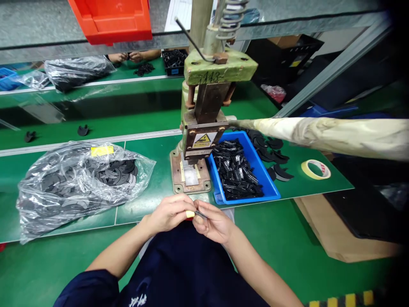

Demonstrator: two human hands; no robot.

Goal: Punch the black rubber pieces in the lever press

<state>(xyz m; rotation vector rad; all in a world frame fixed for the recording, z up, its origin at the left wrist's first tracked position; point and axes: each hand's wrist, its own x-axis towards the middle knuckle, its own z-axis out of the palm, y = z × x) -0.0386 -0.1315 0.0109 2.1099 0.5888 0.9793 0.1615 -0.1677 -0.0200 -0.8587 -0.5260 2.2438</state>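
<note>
My left hand (171, 212) and my right hand (214, 222) meet in front of my body, just off the table's near edge. Between their fingertips is a small dark strip-like part (201, 214), mostly covered by the fingers. Both hands are closed in a pinch on it. Yellow tape (190, 214) wraps one left fingertip. Beyond the hands stands a green hand press (204, 132) with a warning label, its metal base plate (191, 175) below the ram. Right of the press, a blue bin (271, 187) holds many small black plastic parts (234, 168).
At left lies a clear bag (86, 183) of dark curved pieces. More curved black pieces (277, 157) and a tape roll (315, 169) sit at right. The press's wrapped lever (319, 132) juts rightward. An orange bin (115, 21) hangs above; another person's hands (128, 56) work behind.
</note>
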